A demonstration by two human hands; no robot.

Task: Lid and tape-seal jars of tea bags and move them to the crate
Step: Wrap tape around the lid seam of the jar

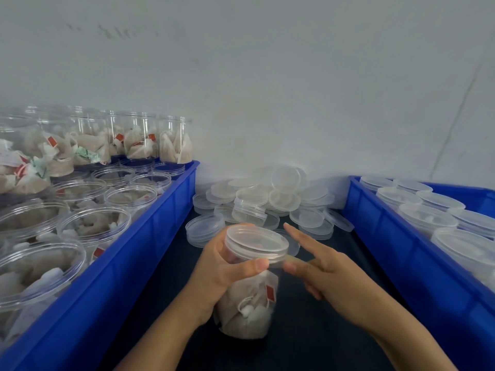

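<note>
I see two blue crates, one on each side of me. The left crate (pixel 150 253) is full of open jars (pixel 93 223) with tea bags inside; I can count about seven open tops in front, and a row of more jars stands higher at the back, but they blur together so I cannot count them all. The right crate (pixel 401 253) holds jars with lids on (pixel 426 218), and I count about seven lids there. Between the crates, against the wall, is a big pile of loose lids (pixel 267 199), too many to count. I hold one jar (pixel 249 298) in the middle, over the dark table (pixel 316 317) and between the two crates. It is clear plastic and round, and I can see pale tea bags (pixel 241 314) packed inside, one with a small red tag (pixel 271 293). A clear, cloudy lid (pixel 255 243) sits on its top. The jar is taller than it is wide. Its long way runs up and down, tipped a little, with the lid end leaning away from me and to the right. My left hand (pixel 222 271) grasps the jar, with fingers curled round its far side and my thumb pressed across the front just under the lid. My right hand (pixel 329 269) is beside the jar, and its thumb and a finger pinch a thin strip of clear tape (pixel 294 261) near the lid's edge, while the first finger sticks out straight.
</note>
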